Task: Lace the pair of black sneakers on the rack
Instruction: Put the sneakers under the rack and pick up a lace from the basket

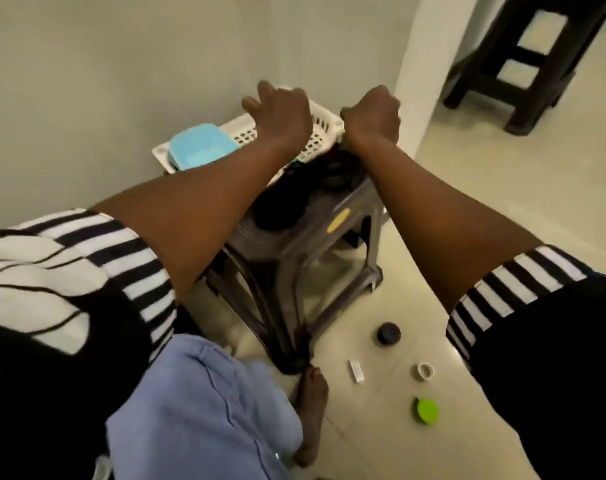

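Note:
The black sneakers [287, 202] lie as a dark, blurred heap on top of a dark plastic stool [332, 244], partly under a white slotted basket [320, 133]. Their laces cannot be made out. My left hand [282, 110] reaches over the basket with its fingers spread, resting on the far rim. My right hand [372, 114] is curled into a fist at the basket's right corner, thumb against the corner; it appears to grip it, and its fingertips are hidden. Both forearms cross above the stool.
A light-blue lidded box [199, 147] sits in the basket's left end. The wall is just behind the stool. On the floor tiles lie a black lid [388, 333], a white strip [356, 371], a tape roll [424, 371] and a green lid [426, 410]. Another dark stool [523, 64] stands at the back right. My bare foot [312, 407] is by the stool's leg.

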